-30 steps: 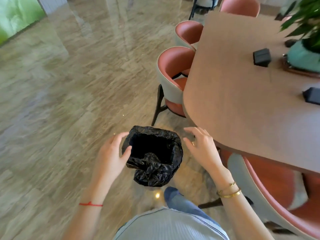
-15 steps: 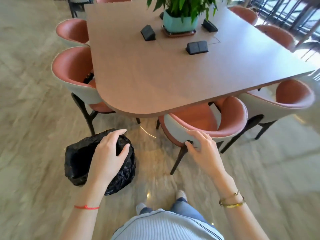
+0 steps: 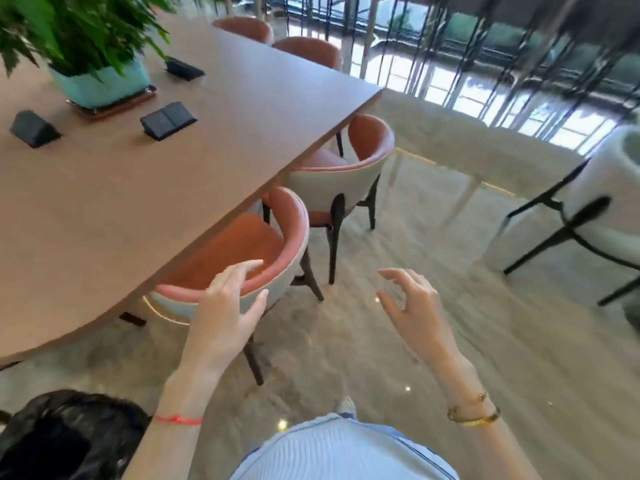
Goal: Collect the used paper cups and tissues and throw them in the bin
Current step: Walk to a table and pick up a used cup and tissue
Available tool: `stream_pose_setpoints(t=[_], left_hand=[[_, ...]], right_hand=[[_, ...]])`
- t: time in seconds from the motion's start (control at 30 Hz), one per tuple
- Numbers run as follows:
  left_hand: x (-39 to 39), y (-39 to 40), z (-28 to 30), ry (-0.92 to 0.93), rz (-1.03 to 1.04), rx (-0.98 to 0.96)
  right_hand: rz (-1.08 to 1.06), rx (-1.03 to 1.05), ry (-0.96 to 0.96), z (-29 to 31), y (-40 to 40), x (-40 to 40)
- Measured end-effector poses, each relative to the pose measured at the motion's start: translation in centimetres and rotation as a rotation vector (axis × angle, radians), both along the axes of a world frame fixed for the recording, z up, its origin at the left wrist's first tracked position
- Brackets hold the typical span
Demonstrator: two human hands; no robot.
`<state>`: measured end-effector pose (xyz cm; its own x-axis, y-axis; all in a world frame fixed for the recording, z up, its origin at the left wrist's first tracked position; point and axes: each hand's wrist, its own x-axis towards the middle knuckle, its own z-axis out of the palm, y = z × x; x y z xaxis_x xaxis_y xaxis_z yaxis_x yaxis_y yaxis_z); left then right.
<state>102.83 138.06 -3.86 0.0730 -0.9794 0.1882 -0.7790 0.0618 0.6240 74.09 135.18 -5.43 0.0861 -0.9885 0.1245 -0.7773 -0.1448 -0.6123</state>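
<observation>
While both hands are raised empty, left hand (image 3: pixel 225 313) spread over the pink chair (image 3: pixel 277 237), right hand (image 3: pixel 415 306) loosely curled, black-lined bin (image 3: pixel 69 434) seen at lower left, beside the wooden table (image 3: pixel 138 188).

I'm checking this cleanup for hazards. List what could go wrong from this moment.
1. The bin with its black liner sits on the floor by the person's left side, partly out of view; a step back could knock it over.
2. Both the left hand and right hand are empty, and the table shows no cups or tissues, so rubbish elsewhere might be missed.
3. The nearest chair juts out; its legs could trip a foot.
</observation>
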Motion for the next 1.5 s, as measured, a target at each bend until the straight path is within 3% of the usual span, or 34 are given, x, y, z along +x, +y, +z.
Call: stream_pose_setpoints(t=[0.2, 0.53, 1.1, 1.5], left_hand=[[-9.9, -8.9, 0.7, -0.015, -0.181, 0.005], [-19.8, -25.0, -0.7, -0.020, -0.379, 0.036], [-35.5, -63.2, 0.3, -0.045, -0.587, -0.030], [-49.5, -87.2, -1.8, -0.016, -0.600, -0.021]], right_hand=[[-0.183, 0.017, -0.016, 0.8, -3.7, -9.5], [-0.398, 0.043, -0.068, -1.1, -14.2, -18.1], [-0.568, -0.020, -0.085, -0.6, -48.9, -32.5], [-0.580, -0.014, -0.079, -1.8, -72.2, -47.1]])
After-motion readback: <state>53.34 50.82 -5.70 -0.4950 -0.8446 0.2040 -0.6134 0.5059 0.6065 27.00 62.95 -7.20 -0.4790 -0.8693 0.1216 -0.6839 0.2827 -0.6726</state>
